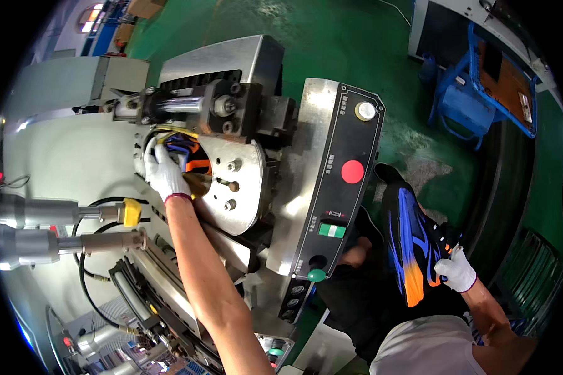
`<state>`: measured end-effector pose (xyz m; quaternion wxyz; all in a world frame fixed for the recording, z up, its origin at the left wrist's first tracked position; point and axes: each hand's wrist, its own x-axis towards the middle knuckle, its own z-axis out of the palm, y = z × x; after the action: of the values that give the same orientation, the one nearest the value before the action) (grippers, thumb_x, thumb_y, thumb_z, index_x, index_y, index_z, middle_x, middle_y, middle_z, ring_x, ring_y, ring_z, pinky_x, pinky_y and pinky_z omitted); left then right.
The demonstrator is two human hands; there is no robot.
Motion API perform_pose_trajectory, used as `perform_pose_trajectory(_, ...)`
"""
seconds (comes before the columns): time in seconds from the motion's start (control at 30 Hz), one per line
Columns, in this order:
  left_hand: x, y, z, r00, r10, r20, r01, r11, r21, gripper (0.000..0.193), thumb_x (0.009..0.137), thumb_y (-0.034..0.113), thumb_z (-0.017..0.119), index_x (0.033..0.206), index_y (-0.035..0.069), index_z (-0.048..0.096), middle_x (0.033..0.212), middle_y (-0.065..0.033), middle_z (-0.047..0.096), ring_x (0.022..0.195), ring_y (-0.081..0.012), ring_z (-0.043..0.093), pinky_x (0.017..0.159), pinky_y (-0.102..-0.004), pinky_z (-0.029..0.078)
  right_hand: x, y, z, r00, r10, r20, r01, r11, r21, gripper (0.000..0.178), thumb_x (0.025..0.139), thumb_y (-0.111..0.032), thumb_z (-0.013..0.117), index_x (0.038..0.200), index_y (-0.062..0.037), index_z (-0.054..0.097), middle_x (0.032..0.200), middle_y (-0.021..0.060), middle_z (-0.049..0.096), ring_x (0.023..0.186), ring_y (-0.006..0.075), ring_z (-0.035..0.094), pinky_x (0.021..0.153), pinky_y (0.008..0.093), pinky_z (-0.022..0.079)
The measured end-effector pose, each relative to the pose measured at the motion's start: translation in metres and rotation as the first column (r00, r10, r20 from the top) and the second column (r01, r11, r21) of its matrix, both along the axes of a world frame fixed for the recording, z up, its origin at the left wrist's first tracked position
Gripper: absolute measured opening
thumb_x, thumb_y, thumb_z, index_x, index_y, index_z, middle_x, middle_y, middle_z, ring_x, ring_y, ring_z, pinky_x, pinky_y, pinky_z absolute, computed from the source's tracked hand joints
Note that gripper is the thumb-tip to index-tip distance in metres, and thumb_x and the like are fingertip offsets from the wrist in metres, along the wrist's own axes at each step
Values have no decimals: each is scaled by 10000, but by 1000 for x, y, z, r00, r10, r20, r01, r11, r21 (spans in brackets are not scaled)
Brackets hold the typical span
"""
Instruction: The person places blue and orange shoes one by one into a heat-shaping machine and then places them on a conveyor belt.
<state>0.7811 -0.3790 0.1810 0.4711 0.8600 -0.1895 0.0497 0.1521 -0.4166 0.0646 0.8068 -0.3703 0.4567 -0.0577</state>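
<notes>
My left hand (163, 172), in a white glove, reaches into the metal machine on the left. Its fingers curl at the edge of a blue, orange and black shoe upper (197, 165), which sits partly hidden behind a curved steel plate (239, 181). A yellow edge runs round that upper. My right hand (458, 271), also gloved in white, is low on the right, closed on the side of a second shoe upper (409, 231). This one is black and blue with an orange end, held out over the floor beside my legs.
Between my arms stands a slanted control panel (331, 181) with a red button (352, 172), a green switch (331, 230) and a green knob (316, 275). Two metal cylinders (69, 242) point in from the left. A blue-framed rack (469, 94) stands far right.
</notes>
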Motion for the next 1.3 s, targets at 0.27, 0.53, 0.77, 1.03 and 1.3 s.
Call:
perform_pose_trajectory(0.27, -33, 1, 48, 951, 117, 286, -113, 993, -30, 288, 1081, 203, 600, 1271, 16, 709, 1182, -122, 747, 1011, -195, 691, 925, -342, 553, 40, -19, 29, 993, -73, 94, 62, 991, 116, 797, 745, 57, 669, 1522, 14, 496, 1371, 38, 646, 1133, 96, 610, 962, 285, 536)
perform_pose_trajectory(0.53, -234, 111, 118, 854, 36, 519, 207, 891, -404, 227, 1069, 140, 573, 1162, -8, 719, 1205, -186, 724, 1096, -289, 694, 1025, -415, 534, 76, 1, 48, 938, -163, 305, 229, 954, -195, 730, 841, -23, 794, 1503, -4, 487, 1292, 39, 648, 1127, 123, 602, 995, 328, 519)
perform_pose_trajectory(0.77, -398, 273, 37, 760, -638, 121, 646, 763, -37, 238, 922, 34, 725, 1154, -4, 686, 1135, -119, 693, 1053, -257, 693, 938, -393, 563, 240, -42, 187, 943, 269, 198, 30, 523, -852, 340, 897, -302, 828, 1029, -17, 698, 763, 25, 675, 719, 125, 596, 713, 322, 516)
perform_pose_trajectory(1.03, -488, 358, -50, 820, -447, -358, 450, 889, -81, 380, 911, -91, 613, 1246, 46, 731, 1406, -112, 630, 1416, -300, 535, 1097, -380, 550, 519, -63, 224, 761, 471, -446, -447, -118, -887, 672, 778, -548, 803, 1058, 62, 768, 981, 235, 769, 859, 298, 744, 795, 386, 587)
perform_pose_trajectory(1.3, -497, 379, -90, 293, -617, -730, -246, 690, -681, 792, 999, -9, 553, 1692, 132, 197, 1357, -81, 613, 1186, -212, 647, 913, -346, 609, 597, -8, 141, 694, 368, -619, -472, -417, -777, 593, 831, -518, 678, 1163, -28, 726, 1106, 234, 751, 1032, 383, 724, 917, 461, 560)
